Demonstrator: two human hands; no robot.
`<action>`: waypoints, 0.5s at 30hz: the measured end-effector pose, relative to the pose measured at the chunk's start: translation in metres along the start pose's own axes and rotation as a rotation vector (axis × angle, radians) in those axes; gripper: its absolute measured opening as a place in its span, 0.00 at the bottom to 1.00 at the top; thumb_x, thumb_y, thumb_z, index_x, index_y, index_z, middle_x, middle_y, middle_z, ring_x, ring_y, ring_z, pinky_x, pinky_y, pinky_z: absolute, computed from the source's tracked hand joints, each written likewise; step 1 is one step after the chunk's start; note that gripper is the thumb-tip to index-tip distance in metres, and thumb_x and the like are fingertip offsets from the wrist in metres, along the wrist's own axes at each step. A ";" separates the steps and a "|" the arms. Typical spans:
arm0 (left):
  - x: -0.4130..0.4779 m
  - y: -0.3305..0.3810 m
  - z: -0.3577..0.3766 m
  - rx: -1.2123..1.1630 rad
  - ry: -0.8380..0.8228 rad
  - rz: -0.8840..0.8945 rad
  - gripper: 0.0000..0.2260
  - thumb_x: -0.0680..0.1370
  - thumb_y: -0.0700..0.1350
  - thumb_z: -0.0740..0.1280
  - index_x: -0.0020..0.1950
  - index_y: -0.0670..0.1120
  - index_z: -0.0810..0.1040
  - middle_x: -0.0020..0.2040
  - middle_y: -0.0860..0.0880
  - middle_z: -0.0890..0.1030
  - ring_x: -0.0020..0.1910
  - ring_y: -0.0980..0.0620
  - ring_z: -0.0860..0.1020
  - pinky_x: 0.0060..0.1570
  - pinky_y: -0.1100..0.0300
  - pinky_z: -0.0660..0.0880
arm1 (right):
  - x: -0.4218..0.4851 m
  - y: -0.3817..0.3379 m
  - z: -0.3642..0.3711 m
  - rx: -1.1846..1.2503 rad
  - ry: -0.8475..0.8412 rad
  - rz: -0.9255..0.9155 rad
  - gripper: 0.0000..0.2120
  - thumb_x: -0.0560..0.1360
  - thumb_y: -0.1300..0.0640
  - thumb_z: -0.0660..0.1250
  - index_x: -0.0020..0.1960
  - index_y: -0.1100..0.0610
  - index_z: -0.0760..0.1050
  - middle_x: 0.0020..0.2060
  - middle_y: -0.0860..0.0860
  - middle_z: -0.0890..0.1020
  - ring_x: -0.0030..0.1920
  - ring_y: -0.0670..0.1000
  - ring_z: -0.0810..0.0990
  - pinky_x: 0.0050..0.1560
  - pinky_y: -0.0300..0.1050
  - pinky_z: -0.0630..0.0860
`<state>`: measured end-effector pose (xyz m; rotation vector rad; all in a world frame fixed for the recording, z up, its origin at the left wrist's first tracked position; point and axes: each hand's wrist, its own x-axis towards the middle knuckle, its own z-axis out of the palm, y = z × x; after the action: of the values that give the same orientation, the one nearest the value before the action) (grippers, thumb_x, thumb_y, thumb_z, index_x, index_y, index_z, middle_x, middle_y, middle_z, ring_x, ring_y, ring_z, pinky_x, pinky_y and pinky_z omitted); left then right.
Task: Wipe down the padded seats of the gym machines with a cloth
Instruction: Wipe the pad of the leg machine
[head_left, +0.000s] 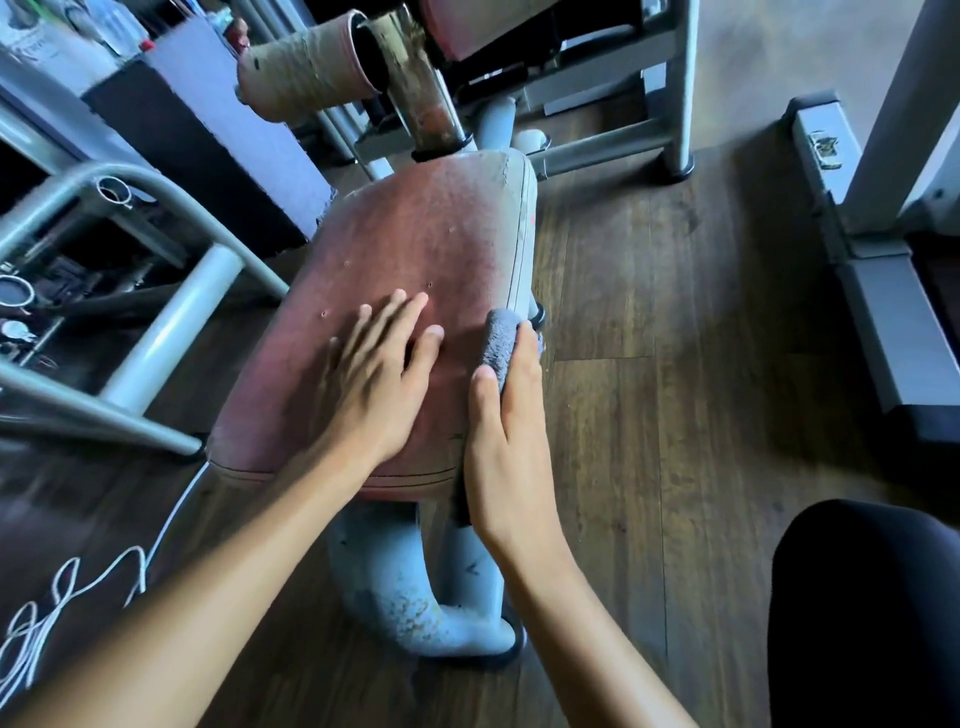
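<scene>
Your left hand (374, 384) and right hand (506, 447): both bare, likewise the forearms all the way to the frame's lower edge; fingernails cut short. At lower right, your leg (862, 613) in plain black fabric (knee or thigh, cannot tell which), a rounded dark shape, smooth and close-fitting.

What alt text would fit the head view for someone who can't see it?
The right hand holds a grey cloth against the right edge of a worn red padded seat, while the left hand rests flat on top.
</scene>
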<state>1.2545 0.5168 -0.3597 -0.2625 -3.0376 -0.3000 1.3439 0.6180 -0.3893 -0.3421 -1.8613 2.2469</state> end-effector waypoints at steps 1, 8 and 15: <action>0.001 0.000 0.000 0.003 -0.007 0.002 0.22 0.83 0.58 0.52 0.77 0.60 0.59 0.79 0.58 0.56 0.79 0.52 0.52 0.77 0.48 0.49 | 0.006 0.001 0.000 -0.022 0.009 0.003 0.26 0.85 0.51 0.50 0.80 0.49 0.46 0.79 0.40 0.47 0.77 0.36 0.42 0.77 0.37 0.41; -0.001 0.003 -0.003 -0.022 -0.015 -0.007 0.21 0.83 0.57 0.52 0.77 0.59 0.59 0.79 0.58 0.56 0.79 0.52 0.51 0.77 0.49 0.48 | 0.023 -0.001 -0.002 -0.096 0.000 -0.016 0.26 0.85 0.51 0.51 0.80 0.49 0.46 0.79 0.41 0.45 0.77 0.37 0.41 0.74 0.32 0.39; -0.002 0.002 -0.003 0.006 -0.037 -0.002 0.22 0.83 0.59 0.49 0.78 0.61 0.57 0.80 0.60 0.54 0.79 0.54 0.50 0.77 0.50 0.47 | -0.027 0.004 0.002 0.017 0.015 -0.058 0.25 0.84 0.50 0.50 0.79 0.45 0.49 0.78 0.35 0.48 0.74 0.30 0.43 0.75 0.31 0.42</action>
<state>1.2572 0.5178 -0.3564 -0.2679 -3.0746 -0.2887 1.3692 0.6071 -0.3914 -0.2971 -1.8198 2.2147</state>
